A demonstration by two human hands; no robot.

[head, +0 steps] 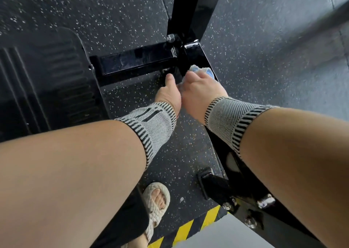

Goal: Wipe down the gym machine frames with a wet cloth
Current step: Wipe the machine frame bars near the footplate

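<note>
At the far joint of the black frame (132, 62), the right hand (200, 91) grips a pale cloth (203, 72). The left hand (169, 93) reaches just beside it. Whether its fingers are spread or closed cannot be told.

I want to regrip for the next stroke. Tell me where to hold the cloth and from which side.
Take the cloth at its bunched middle, from above on the near side. It lies wadded on the black frame bar under the right hand, and the upright post blocks the far side.

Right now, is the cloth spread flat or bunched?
Bunched: the cloth shows as a crumpled wad under the right hand, against the black frame.
</note>
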